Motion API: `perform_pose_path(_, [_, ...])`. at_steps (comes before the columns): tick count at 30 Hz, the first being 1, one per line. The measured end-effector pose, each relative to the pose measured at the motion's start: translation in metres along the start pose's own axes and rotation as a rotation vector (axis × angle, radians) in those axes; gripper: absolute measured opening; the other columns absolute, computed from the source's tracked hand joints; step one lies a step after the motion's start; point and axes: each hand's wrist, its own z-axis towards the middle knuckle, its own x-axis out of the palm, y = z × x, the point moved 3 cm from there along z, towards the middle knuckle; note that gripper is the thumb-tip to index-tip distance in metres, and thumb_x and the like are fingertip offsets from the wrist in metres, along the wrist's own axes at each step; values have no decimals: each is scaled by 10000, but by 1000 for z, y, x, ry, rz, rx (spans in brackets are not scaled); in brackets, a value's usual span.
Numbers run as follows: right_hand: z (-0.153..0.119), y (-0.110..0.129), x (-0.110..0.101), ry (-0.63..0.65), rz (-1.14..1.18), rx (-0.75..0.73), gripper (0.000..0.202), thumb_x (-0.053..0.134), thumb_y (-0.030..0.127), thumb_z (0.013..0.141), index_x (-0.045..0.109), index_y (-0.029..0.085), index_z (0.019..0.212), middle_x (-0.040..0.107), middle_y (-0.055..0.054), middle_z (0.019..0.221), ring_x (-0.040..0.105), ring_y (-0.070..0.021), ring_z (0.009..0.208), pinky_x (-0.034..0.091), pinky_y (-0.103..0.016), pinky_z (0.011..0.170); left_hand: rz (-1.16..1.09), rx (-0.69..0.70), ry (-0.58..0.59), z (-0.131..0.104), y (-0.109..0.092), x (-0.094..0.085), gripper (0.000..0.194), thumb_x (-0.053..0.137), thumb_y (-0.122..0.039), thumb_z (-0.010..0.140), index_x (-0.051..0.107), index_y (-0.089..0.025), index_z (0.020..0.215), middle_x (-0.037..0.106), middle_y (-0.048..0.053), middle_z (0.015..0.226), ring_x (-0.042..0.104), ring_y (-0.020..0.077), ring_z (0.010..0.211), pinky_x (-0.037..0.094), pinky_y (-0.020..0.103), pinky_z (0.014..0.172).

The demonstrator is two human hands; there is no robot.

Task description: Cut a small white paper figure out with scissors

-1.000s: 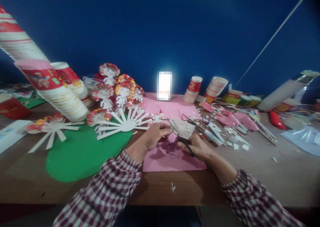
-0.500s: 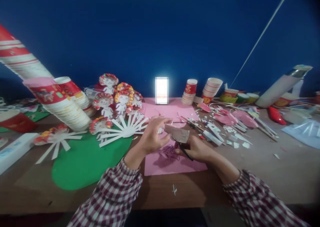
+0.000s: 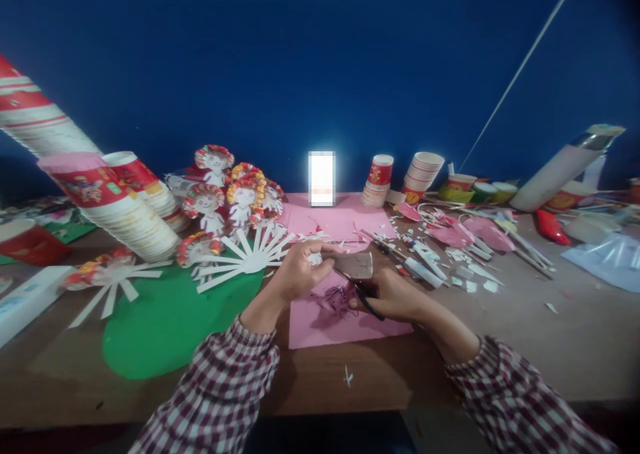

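Between thumb and fingers, my left hand [image 3: 304, 267] pinches a small piece of white paper [image 3: 355, 265] with dark drawn lines on it. My right hand [image 3: 393, 295] is closed round the black handles of a pair of scissors [image 3: 371, 303]. The scissor blades point up and left, at the lower edge of the paper; how wide they are apart is hard to make out. Beneath both hands lies a pink sheet [image 3: 320, 334] with dark purple scribbles. A white fan-shaped paper cutout [image 3: 255, 261] rests just left of my left hand.
A green paper shape [image 3: 160, 334] lies to the left. Behind it stand paper-doll figures [image 3: 207, 204] and leaning stacks of paper cups [image 3: 125, 207]. Pens [image 3: 420, 267] and paper scraps [image 3: 470, 277] are strewn on the right. A glowing screen [image 3: 321, 179] stands at the back.
The paper in my left hand has turned to lie more level, and the left thumb now presses over its edge. My right hand with the scissors has hardly moved.
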Motion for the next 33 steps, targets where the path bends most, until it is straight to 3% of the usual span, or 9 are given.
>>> perform_pose_path(4, [-2,2,-3,92,68,0,299,628,408,802,690,116,819,563,6,592,425,-88,520,299,-200,477,-95,-186,-52,1,7,-5,142,655,-202,692,727,-175,811,713,51,815,633,194,802,473,309,783])
perform_pose_path(10, [-5,1,-6,132,147,76,368,649,448,788,717,117,934,598,-9,613,487,-92,511,342,-190,456,-450,-420,-19,1,19,-3,176,701,-265,673,696,-140,796,696,49,771,625,164,731,474,296,721])
perform_pose_path(20, [-6,-4,-3,175,434,205,413,687,476,749,664,108,935,549,18,574,497,-73,448,423,-178,421,-544,-494,-127,-1,22,-6,251,746,-274,618,712,-142,830,661,15,727,562,93,628,430,211,594])
perform_pose_path(25, [-4,-5,-1,165,504,227,405,682,489,747,654,122,918,528,31,561,499,-76,451,439,-179,424,-610,-508,-128,-1,29,-5,351,771,-305,603,683,-128,893,676,44,798,619,136,714,494,279,694])
perform_pose_path(33, [-1,-6,-1,136,549,176,486,674,547,733,641,103,926,543,13,598,518,-93,498,448,-193,454,-599,-486,-134,0,32,5,370,796,-252,572,663,-129,895,670,25,790,600,120,692,497,251,667])
